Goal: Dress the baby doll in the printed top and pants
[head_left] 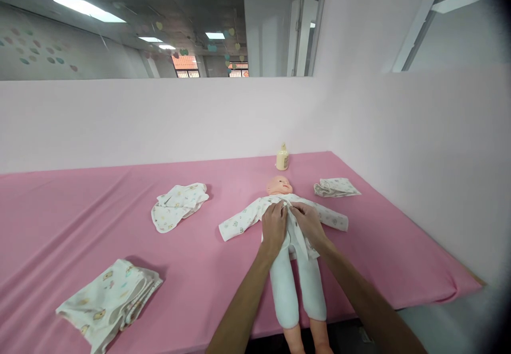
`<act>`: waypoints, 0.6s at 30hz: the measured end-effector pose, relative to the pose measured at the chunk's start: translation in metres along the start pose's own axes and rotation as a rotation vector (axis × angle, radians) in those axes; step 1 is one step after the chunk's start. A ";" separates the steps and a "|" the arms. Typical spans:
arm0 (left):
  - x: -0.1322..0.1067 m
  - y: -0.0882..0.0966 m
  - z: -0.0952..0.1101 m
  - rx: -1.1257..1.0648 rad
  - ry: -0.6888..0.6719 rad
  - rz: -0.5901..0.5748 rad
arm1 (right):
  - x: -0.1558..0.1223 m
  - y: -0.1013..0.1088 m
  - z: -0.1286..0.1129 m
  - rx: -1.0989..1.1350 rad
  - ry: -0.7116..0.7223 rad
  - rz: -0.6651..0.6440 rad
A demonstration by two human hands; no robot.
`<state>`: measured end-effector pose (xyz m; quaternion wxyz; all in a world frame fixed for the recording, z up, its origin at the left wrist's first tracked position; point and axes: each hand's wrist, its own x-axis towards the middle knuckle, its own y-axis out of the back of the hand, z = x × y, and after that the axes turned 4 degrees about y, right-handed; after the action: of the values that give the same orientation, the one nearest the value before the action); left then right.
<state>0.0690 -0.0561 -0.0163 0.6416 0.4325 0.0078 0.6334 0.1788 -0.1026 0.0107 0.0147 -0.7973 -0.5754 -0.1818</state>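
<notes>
A baby doll [279,185] lies on its back on the pink-covered table, its head toward the wall and its feet over the front edge. It wears a white printed baby shirt [242,219] with both sleeves spread wide, and pale trousers [284,290]. At the chest, my left hand [274,226] pinches the shirt's front near the neckline. Close beside it, my right hand [308,223] grips the other front edge with bent fingers. The shirt front hangs partly open below my hands. Whatever fastening lies between the fingertips is too small to make out.
A cream pump bottle [282,158] stands behind the doll's head. Folded printed cloth [337,187] lies at the right, a white printed garment [178,206] at the left, and a folded printed blanket [109,301] at front left. White walls [159,125] border the pink table cover [191,279].
</notes>
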 end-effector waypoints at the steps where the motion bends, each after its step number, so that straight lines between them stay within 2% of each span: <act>1: 0.000 0.000 0.000 -0.001 0.004 0.000 | 0.000 0.000 0.001 0.000 -0.007 0.000; 11: -0.002 -0.002 -0.002 -0.089 0.021 0.013 | -0.002 -0.005 0.000 0.025 -0.003 0.027; 18: -0.004 -0.005 -0.003 -0.102 -0.019 0.011 | -0.003 -0.010 0.013 -0.105 0.082 0.093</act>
<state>0.0706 -0.0565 -0.0229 0.6596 0.4053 -0.0332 0.6322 0.1724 -0.0992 -0.0038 0.0047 -0.8146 -0.5264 -0.2434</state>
